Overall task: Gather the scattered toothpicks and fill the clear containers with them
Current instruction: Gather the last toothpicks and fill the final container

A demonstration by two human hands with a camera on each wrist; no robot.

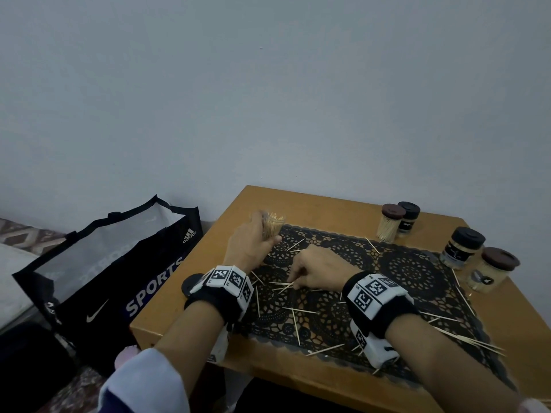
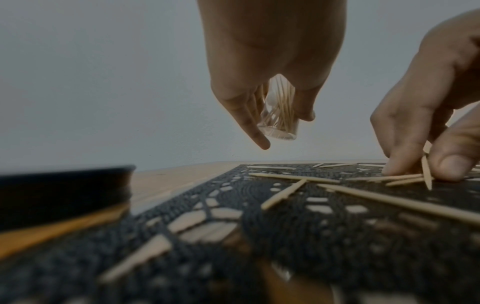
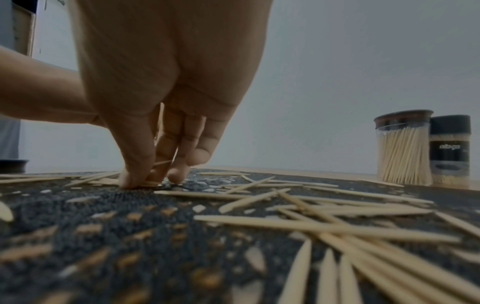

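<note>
My left hand (image 1: 253, 242) holds an open clear container (image 1: 273, 226) part full of toothpicks above the mat's far left corner; in the left wrist view its fingers (image 2: 246, 115) wrap round the container (image 2: 279, 115). My right hand (image 1: 310, 271) is down on the black lace mat (image 1: 411, 272), its fingertips (image 3: 135, 179) pinching toothpicks (image 1: 283, 286) against the mat. In the left wrist view that hand (image 2: 415, 164) grips a few sticks (image 2: 405, 178). Several loose toothpicks (image 1: 301, 311) lie scattered over the mat, with more toothpicks (image 3: 337, 224) close to my right wrist.
Four lidded containers full of toothpicks stand at the table's right: a pair at the back (image 1: 398, 222), also in the right wrist view (image 3: 420, 150), and two nearer (image 1: 477, 260). A black lid (image 1: 192, 283) lies by the left edge. A black sports bag (image 1: 116, 272) stands left of the table (image 1: 328, 204).
</note>
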